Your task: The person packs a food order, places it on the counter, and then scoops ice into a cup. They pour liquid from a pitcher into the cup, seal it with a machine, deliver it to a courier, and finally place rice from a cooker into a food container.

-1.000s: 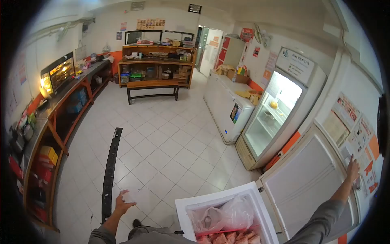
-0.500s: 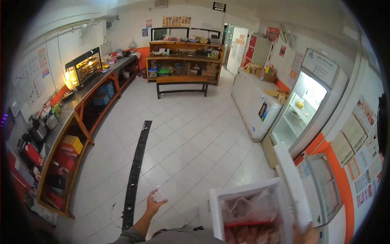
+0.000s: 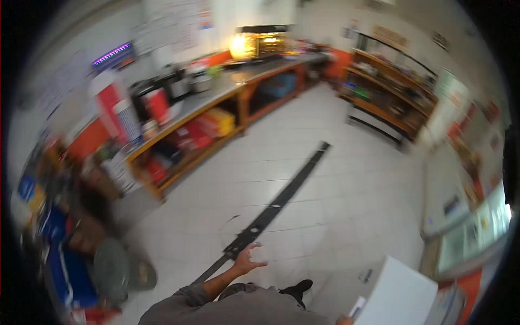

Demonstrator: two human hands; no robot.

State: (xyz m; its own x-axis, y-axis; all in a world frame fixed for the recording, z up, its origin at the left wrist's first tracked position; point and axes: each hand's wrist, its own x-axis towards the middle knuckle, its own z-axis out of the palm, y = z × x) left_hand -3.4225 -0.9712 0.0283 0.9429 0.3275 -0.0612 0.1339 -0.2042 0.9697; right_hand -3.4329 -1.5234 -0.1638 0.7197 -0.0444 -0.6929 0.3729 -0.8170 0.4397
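My left hand (image 3: 250, 260) is held out over the floor, its thumb and fingers curved around a clear, see-through plastic item (image 3: 261, 254) that barely shows against the white tiles. At the bottom edge, only a small part of my right hand (image 3: 345, 320) is visible, beside the white freezer lid (image 3: 400, 292); its fingers are mostly cut off. A small white piece (image 3: 357, 306) is between that hand and the lid. The freezer's inside is out of sight.
A long counter (image 3: 216, 97) carries a lit display case (image 3: 262, 43). A lidded grey bin (image 3: 112, 268) and blue containers (image 3: 70, 271) stand at left. A black strip (image 3: 276, 206) crosses the floor; a wooden shelf unit (image 3: 387, 92) and glass-door fridge (image 3: 471, 238) are at right.
The view has swung left, bringing the bin and more of the counter into sight. The freezer lid, raised before, now lies lower, and the meat is hidden. My left hand keeps its curved hold.
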